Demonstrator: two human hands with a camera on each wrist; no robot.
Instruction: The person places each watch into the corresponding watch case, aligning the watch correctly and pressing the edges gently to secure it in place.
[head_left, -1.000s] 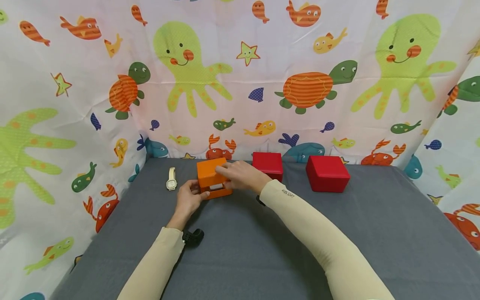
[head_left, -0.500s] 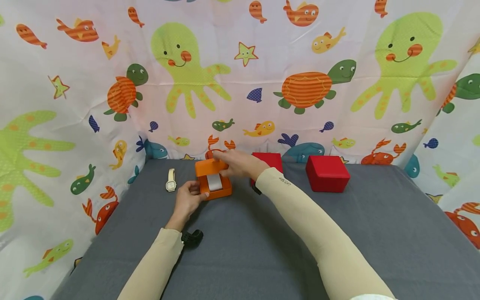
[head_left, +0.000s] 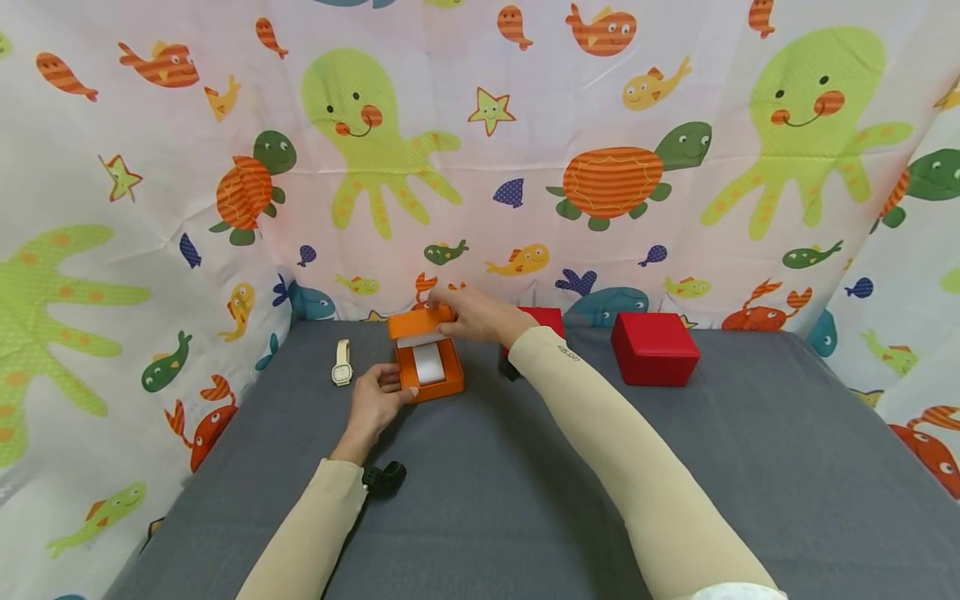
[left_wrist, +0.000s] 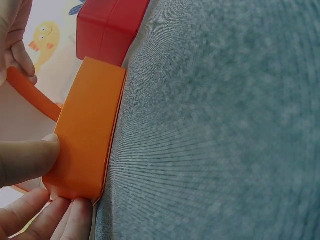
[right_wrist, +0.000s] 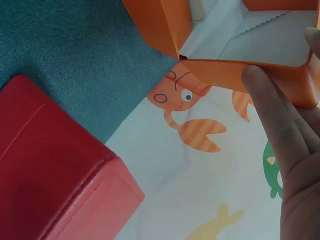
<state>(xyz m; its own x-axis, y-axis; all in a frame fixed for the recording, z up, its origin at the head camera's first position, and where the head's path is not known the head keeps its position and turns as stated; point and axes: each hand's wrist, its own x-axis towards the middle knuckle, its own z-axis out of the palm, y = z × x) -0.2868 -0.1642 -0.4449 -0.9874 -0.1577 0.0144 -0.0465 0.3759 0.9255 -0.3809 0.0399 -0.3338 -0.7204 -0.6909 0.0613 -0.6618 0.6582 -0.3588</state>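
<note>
An orange watch box (head_left: 441, 390) sits on the grey cloth with its hinged lid (head_left: 411, 325) raised. Inside lies a white pillow-like insert (head_left: 429, 364). My left hand (head_left: 375, 402) grips the base at its near left corner, thumb on the front wall (left_wrist: 87, 135) and fingers round the side. Up at the lid, my right hand (head_left: 480, 314) holds its right edge, with fingers along the outside and the thumb tip at the rim, as the right wrist view shows. A cream wristwatch (head_left: 342, 363) lies left of the box.
Two red boxes stand at the back: one (head_left: 549, 318) partly hidden behind my right wrist, the other (head_left: 656, 350) farther right. A sea-animal curtain (head_left: 480, 167) hangs behind the table and along both sides. Grey cloth (head_left: 510, 500) covers the table.
The lid has swung up and back from nearly closed, baring the white insert. My right hand has risen backward with it, while my left hand stays on the base.
</note>
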